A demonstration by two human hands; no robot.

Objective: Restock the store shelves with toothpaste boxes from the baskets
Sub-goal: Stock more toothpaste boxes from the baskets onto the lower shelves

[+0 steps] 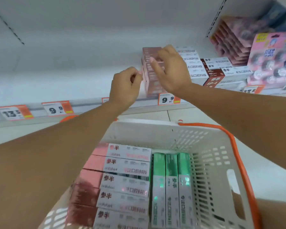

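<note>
A stack of pink toothpaste boxes (153,83) stands on the white shelf (82,106). My right hand (171,70) reaches over the stack, fingers curled on its top boxes and thumb on the front face. My left hand (125,87) is beside the stack's left edge with curled fingers, pinching a box corner there. Below, a white basket with an orange rim (210,146) holds several pink-and-white toothpaste boxes (127,179) stacked flat and three green toothpaste boxes (172,180) side by side.
White toothpaste boxes (196,68) and dark red ones (214,78) fill the shelf right of the stack. Pink hanging packs (269,60) stand at the far right. Price tags (168,99) line the shelf edge. Left of the stack the shelf is bare.
</note>
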